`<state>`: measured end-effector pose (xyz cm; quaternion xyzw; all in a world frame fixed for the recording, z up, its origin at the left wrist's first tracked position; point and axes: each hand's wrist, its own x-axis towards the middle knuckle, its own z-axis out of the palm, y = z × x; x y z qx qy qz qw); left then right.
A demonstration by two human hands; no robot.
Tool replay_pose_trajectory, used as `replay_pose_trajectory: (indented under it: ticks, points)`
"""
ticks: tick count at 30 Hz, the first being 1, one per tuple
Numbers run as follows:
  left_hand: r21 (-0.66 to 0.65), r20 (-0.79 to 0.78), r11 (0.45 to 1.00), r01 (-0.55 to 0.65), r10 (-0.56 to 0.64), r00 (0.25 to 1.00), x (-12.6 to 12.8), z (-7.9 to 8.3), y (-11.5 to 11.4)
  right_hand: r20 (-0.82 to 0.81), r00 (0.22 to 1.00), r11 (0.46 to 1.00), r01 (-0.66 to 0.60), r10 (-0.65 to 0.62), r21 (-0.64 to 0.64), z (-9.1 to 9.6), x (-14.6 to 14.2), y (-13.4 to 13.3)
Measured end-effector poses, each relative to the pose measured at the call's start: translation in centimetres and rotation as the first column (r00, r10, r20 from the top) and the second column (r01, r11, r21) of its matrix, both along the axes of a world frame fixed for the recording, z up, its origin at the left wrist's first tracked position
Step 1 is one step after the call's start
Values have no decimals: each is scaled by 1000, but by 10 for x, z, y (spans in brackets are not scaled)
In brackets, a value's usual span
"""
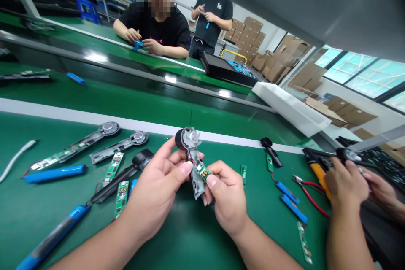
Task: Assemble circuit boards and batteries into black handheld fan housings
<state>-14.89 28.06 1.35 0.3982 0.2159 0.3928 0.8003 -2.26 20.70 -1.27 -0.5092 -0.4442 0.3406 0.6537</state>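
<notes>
In front of me a grey open handheld fan housing (197, 190) is tilted, its round motor head at the top. My left hand (158, 187) is closed around the housing, with the thumb on its inner side. My right hand (229, 198) pinches a small green circuit board (201, 171) with a digit display at the open handle. Thin wires run from the board up toward the motor head. Beside my left hand lie a black fan housing (118, 181), a circuit board (122, 196) and a long blue battery (52, 238).
More open fan housings (76, 147) lie at left near a blue battery (57, 174). On the right are blue batteries (293, 209), red-handled cutters (311, 190) and a co-worker's hands (351, 183) at another fan part. Two people stand or sit beyond the green bench (268, 240).
</notes>
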Motion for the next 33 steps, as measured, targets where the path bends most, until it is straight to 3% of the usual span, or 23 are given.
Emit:
replay_pose_trajectory:
  ticks: [9,19,33]
  points:
    - [51,-49,998,-35,37,998,-2,-4,-3,48,999,1000,23,-23,-8,-4,4,-2]
    - [20,-37,999,-28,29,999,-5,-1,-5,114,993,999,38,-38,-3,-5,4,-5]
    - [37,6,999,-29,29,1000,-4,-4,-5,-73,997,1000,-4,3,-11,-7,3,-2]
